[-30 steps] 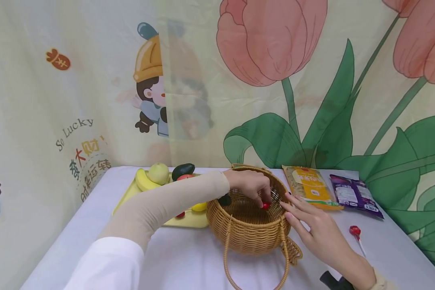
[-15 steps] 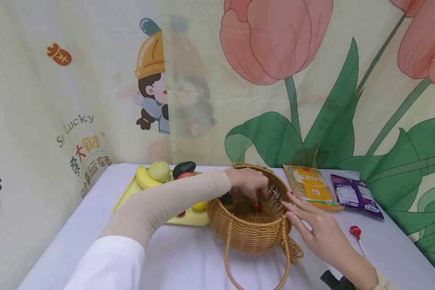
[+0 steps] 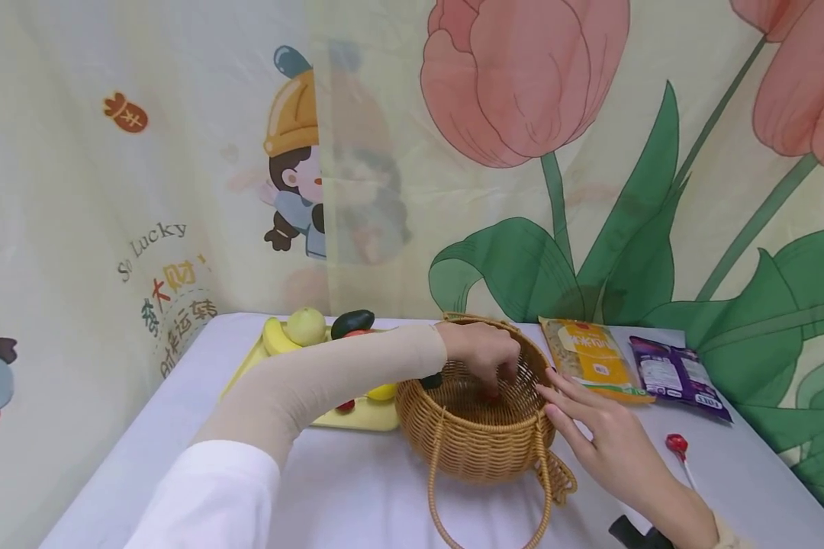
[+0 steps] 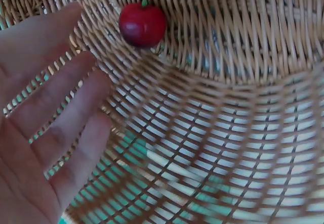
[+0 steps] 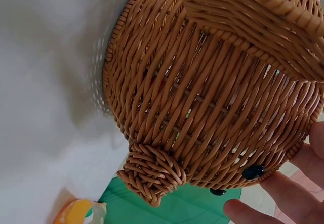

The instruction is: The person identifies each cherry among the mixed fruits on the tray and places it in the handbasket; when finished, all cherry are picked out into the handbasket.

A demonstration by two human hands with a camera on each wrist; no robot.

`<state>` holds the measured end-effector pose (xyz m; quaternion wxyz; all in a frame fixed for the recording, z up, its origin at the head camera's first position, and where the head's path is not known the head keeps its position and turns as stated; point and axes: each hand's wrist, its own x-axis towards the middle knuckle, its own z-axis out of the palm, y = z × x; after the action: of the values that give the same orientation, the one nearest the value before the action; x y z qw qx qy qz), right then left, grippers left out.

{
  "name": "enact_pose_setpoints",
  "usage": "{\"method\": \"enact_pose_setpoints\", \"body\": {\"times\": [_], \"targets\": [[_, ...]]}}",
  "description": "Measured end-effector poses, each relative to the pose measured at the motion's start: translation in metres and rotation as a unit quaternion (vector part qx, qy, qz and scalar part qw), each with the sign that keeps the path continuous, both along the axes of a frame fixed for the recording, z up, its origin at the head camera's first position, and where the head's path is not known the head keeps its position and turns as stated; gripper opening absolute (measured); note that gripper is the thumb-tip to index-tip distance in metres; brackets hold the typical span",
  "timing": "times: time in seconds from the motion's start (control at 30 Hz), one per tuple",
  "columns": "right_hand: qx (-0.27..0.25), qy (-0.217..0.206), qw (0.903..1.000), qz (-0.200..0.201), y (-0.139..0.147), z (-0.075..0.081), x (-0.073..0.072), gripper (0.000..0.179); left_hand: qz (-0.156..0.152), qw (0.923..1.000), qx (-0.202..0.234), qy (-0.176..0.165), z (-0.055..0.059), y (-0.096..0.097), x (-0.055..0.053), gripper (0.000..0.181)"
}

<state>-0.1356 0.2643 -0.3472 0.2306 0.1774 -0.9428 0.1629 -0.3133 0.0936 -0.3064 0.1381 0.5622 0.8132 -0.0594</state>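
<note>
A brown wicker basket (image 3: 477, 450) stands on the white table. My left hand (image 3: 489, 354) reaches inside it from the left. In the left wrist view, a red cherry (image 4: 143, 26) with a green stem lies in the basket, apart from the fingertips of the left hand (image 4: 55, 128). Those fingers are spread and hold nothing. With fairly straight fingers, my right hand (image 3: 604, 427) touches the basket's right rim. The right wrist view has the right hand (image 5: 288, 198) beside the basket's woven wall (image 5: 202, 107), near a small black bead.
A yellow tray (image 3: 357, 419) at the left bears a banana (image 3: 276, 337), a round green fruit (image 3: 306, 326) and other produce. Behind and to the right lie a yellow food bag (image 3: 593, 362) and a purple bag (image 3: 680, 379). A red lollipop (image 3: 677, 444) lies beyond the right hand.
My left hand has lowered the red cherry into the basket and let it go; its fingers are now apart from it. The right hand stays at the rim.
</note>
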Motion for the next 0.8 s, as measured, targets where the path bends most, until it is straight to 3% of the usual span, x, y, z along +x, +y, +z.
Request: {"method": "enact_pose_setpoints", "body": {"times": [0.17,0.5,0.67,0.8], "targets": [[-0.001,0.008,1.0000,0.004,0.001,-0.003,0.000,0.034,-0.029,0.9996,0.009,0.000,0.015,0.000,0.001,0.030],[0.000,0.003,1.0000,0.006,0.002,-0.002,0.000,0.034,0.030,0.9952,0.080,-0.047,0.051,-0.037,-0.002,0.037],[-0.001,0.004,1.0000,0.004,0.002,-0.002,0.001,0.034,0.028,0.9933,0.112,-0.014,0.057,-0.067,0.003,0.035],[-0.005,0.005,1.0000,0.006,0.000,-0.002,0.001,0.034,0.024,0.9894,0.143,0.003,0.054,-0.104,0.018,0.036]]}}
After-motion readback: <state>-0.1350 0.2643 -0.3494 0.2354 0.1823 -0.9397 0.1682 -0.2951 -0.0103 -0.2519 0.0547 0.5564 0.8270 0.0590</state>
